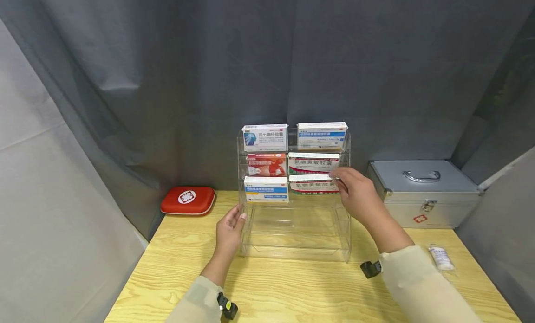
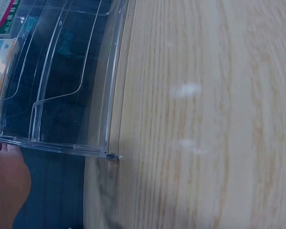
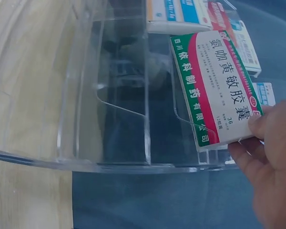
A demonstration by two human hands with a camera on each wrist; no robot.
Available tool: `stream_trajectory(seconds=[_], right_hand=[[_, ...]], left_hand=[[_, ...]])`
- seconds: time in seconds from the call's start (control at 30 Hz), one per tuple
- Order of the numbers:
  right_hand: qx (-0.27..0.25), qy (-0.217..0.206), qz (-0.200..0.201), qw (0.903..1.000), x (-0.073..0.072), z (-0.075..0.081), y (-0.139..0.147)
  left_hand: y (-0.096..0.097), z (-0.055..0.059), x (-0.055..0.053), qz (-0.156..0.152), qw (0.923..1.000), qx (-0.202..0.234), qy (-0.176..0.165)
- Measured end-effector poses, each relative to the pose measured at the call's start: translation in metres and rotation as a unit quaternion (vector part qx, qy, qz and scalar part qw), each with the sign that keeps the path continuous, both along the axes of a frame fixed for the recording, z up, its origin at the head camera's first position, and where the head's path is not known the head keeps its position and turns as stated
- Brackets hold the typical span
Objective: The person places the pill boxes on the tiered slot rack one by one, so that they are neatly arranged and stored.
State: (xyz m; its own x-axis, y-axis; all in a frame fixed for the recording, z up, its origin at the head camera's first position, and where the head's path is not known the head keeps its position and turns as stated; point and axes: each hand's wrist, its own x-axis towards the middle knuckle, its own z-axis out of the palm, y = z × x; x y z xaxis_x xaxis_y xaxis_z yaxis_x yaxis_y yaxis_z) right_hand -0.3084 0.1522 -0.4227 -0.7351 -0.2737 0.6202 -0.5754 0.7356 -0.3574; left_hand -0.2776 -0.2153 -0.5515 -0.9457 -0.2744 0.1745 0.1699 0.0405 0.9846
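Observation:
On the table stands a clear stepped display rack (image 1: 292, 252) with medicine boxes on its upper tiers. My right hand (image 1: 361, 195) pinches the right end of a white, red and green capsule box (image 1: 314, 187) in the third row. In the right wrist view, thumb and fingers hold the end of this capsule box (image 3: 217, 88), which leans in the rack. My left hand (image 1: 229, 232) rests against the rack's left side, fingers extended. Only part of the left hand (image 2: 7, 179) shows in the left wrist view, its fingertips at the rack's side edge.
Beside the held box sits a blue-and-white box (image 1: 266, 190); several more boxes fill the two rows above. A red first-aid case (image 1: 173, 201) lies left, a silver medical case (image 1: 426, 184) stands right. A small white packet (image 1: 441, 258) lies near the right sleeve. A grey curtain hangs behind.

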Motion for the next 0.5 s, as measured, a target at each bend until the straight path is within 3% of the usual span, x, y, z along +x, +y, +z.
stream_trajectory(seconds=[0.5], right_hand=[[0.082,-0.006,-0.014,0.9965,-0.001,-0.017,-0.008]], left_hand=[[-0.002,0.002,0.002,-0.01,0.9999,-0.003,-0.002]])
